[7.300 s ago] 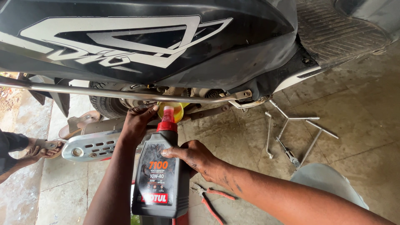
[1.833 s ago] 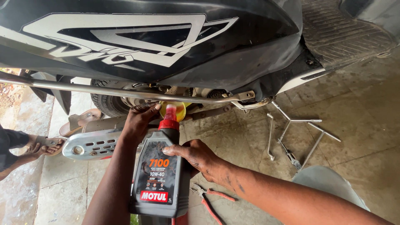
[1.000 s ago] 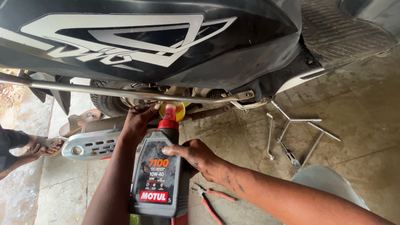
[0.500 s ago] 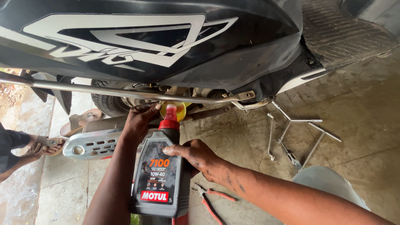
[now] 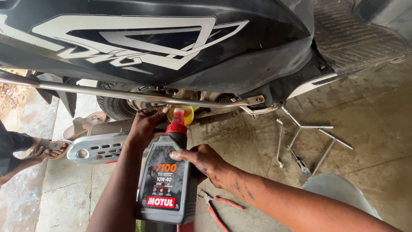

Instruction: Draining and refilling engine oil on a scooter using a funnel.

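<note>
Concrete floor (image 5: 377,116), stained and jointed in slabs. Lying on it: long T-handle wrenches (image 5: 307,133) and a screwdriver (image 5: 299,162), well to the right of the fingers; red-handled pliers (image 5: 216,205) just below them; a sandalled foot (image 5: 45,148) far left.

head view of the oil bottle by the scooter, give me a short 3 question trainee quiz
1. True or false: the right hand holds the dark grey plastic oil bottle with the red neck.
2. What does the left hand touch? A. yellow funnel B. red-handled pliers C. metal T-handle wrenches
3. Fill in: the pliers lie on the concrete ____.

Key: 1 true; 2 A; 3 floor
</note>
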